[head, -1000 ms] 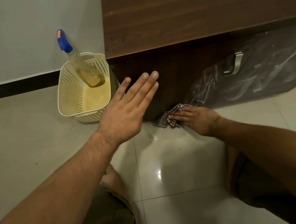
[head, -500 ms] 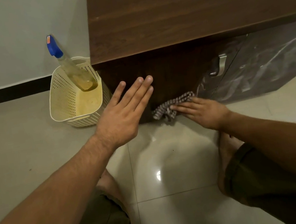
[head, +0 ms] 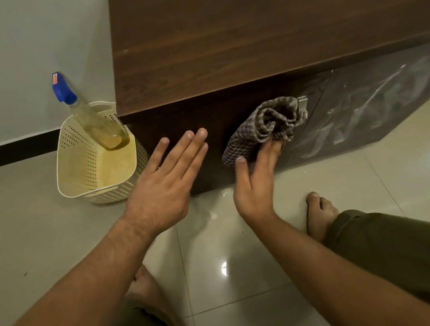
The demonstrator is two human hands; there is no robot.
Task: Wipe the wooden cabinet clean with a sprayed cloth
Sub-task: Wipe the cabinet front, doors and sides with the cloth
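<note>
A dark wooden cabinet (head: 258, 30) stands low against the wall. My right hand (head: 257, 181) presses a crumpled checked cloth (head: 264, 126) flat-fingered against the cabinet's front panel, near a metal handle (head: 302, 102) that the cloth partly hides. My left hand (head: 167, 186) hovers open beside it, fingers straight and together, close to the left part of the same panel. A spray bottle (head: 83, 114) with a blue head leans in a cream basket to the left.
The perforated cream basket (head: 75, 167) stands on the tiled floor against the cabinet's left end. The cabinet's right door (head: 373, 108) is covered in wrinkled plastic film. My bare feet (head: 319, 214) and knees rest on the glossy tiles (head: 220, 245).
My right hand has slid the cloth up from the cabinet's bottom edge to the level of the handle. The view has risen and shifted; my left hand stays open in about the same place.
</note>
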